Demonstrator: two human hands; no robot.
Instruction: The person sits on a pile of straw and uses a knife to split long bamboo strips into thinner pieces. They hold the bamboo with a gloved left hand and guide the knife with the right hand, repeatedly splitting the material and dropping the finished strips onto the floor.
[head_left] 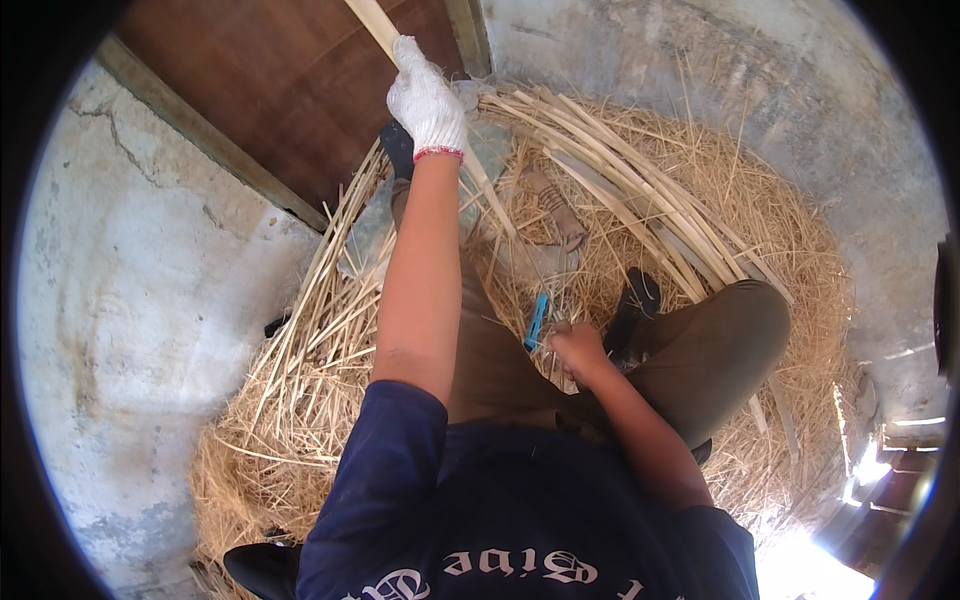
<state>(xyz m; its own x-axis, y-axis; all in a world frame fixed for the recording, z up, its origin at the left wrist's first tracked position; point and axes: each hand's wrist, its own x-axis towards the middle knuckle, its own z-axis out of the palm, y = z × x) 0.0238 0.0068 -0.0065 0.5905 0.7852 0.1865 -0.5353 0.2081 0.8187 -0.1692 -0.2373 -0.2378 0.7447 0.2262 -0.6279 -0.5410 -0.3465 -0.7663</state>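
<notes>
My left hand (427, 100), in a white knitted glove with a red cuff, reaches far ahead and is closed around a pale bamboo strip (372, 20). The strip runs beyond the fist toward the brown door, and a length (490, 195) slants back toward the floor between my legs. My bare right hand (578, 350) is curled shut low between my thighs. Just left of its fingers is a bright blue knife-like handle (537, 320); I cannot tell whether they touch it. What the right fingers hold, if anything, is hidden.
Straw-like shavings (800, 260) cover the floor around me. Long split strips (640, 190) lie ahead on the right, with more strips (310, 320) on the left. A grooved brown wood piece (555, 208) rests ahead. A brown door (270, 90) and worn walls (150, 270) surround the spot.
</notes>
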